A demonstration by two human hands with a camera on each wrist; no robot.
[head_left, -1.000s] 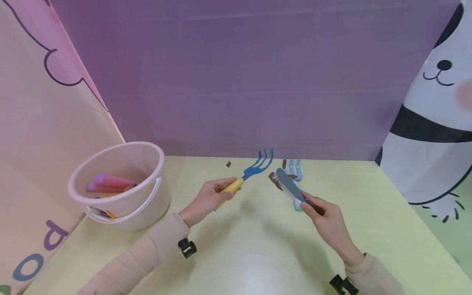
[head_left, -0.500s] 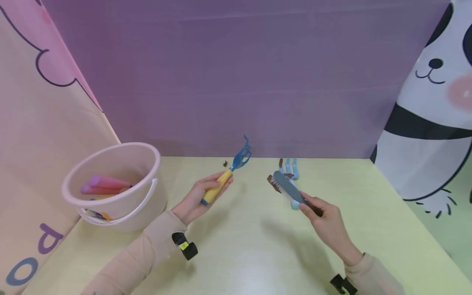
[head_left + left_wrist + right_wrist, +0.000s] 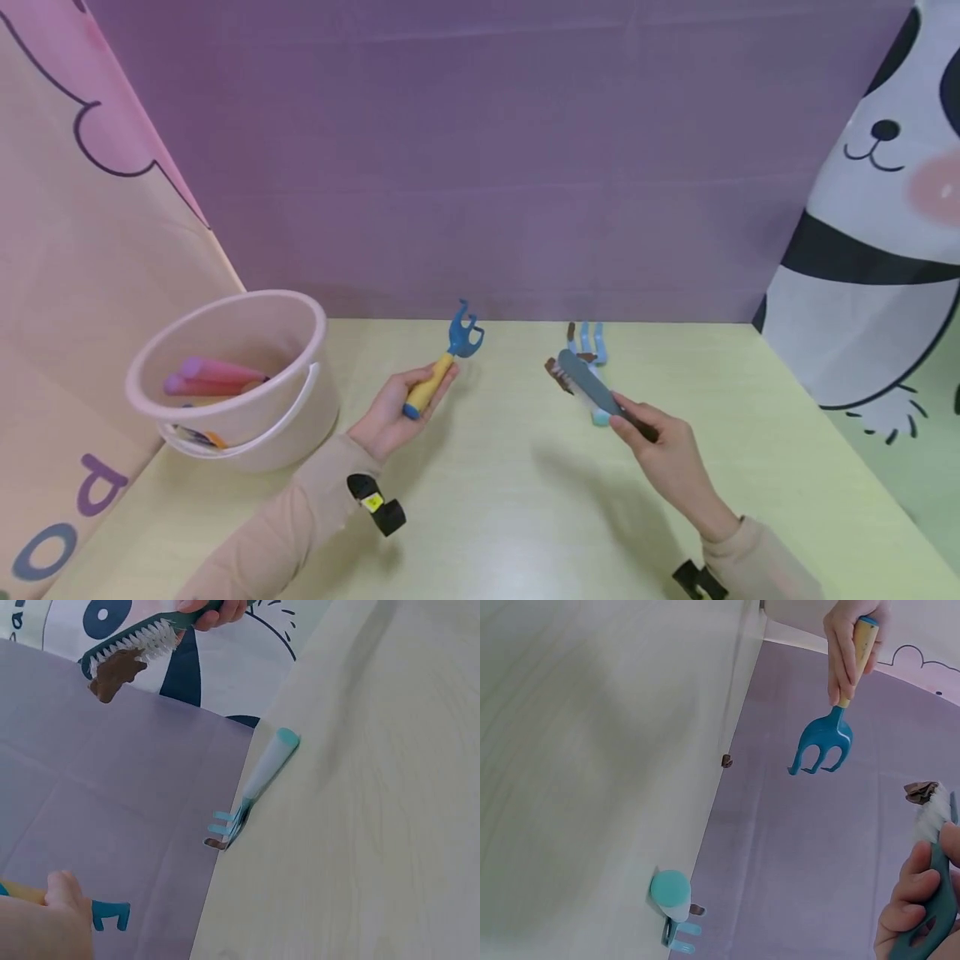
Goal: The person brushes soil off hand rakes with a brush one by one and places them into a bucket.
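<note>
My left hand [image 3: 392, 417] grips the yellow handle of a small blue-tined hand rake [image 3: 462, 337], raised above the table with its tines pointing away from me. In the right wrist view, the rake's three blue tines [image 3: 825, 742] look bare. To the right, my right hand [image 3: 667, 454] holds a grey-green brush [image 3: 588, 383] by its handle. A brown lump [image 3: 118, 673] clings to the white bristles [image 3: 156, 639]. Beyond the brush a second hand rake [image 3: 268, 766] lies on the table, white-handled with light blue tines; a brown bit [image 3: 215, 844] sits on one tine.
A pale pink bucket [image 3: 300, 429] stands at the left, with pink-handled tools [image 3: 217, 373] inside. One small brown crumb [image 3: 727, 760] lies near the table's back edge. A purple backdrop [image 3: 480, 167] rises behind the table, and a panda-print sheet [image 3: 862, 333] hangs at the right.
My left hand has moved left and turned its palm upward, swinging the rake's tines away from the brush and rolling them over. The right hand and brush stay nearly still.
</note>
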